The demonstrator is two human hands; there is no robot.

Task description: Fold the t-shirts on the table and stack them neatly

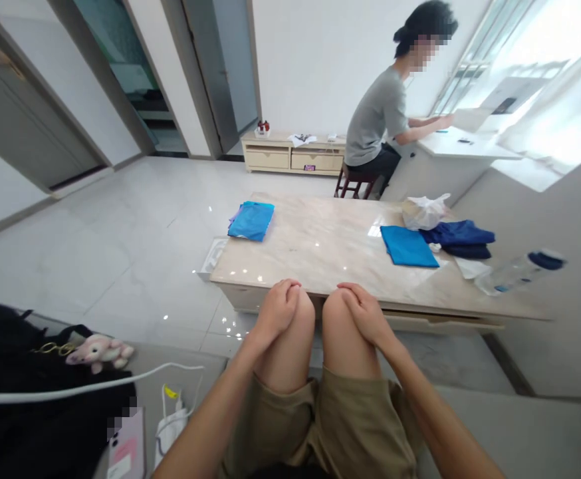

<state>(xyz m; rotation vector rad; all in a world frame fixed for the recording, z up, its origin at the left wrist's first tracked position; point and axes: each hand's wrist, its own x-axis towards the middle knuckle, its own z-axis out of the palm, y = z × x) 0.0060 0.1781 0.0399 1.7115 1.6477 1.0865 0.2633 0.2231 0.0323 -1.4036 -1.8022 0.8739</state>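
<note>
Left hand (276,311): resting on the left knee (300,332), fingers (286,290) together, relaxed and slightly curved over the kneecap, not closed in a grip, holding nothing. Right hand (365,313): likewise on the right knee (337,326), fingers (355,291) relaxed and draped over the top, holding nothing. Both knees are bent, bare and side by side above khaki shorts (355,426), just short of the long edge of a marble-topped table (320,249), with neither hand touching it. On the table: a folded blue cloth (407,246), dark blue clothes (457,238), a white plastic bag (425,213), a white paper or cloth piece (470,268) and a clear plastic bottle (514,274) with a dark cap at the right end; a second folded blue cloth (251,221) at the left end. Beside the person on a grey sofa (520,426): a black bag (31,399), a pink plush toy (98,352), a white cable (86,384) and a phone (125,446). Beyond the table: a seated person (375,113) on a dark stool (355,183), both hands at a white desk (464,143); a low wooden cabinet (290,153) against the wall.
</note>
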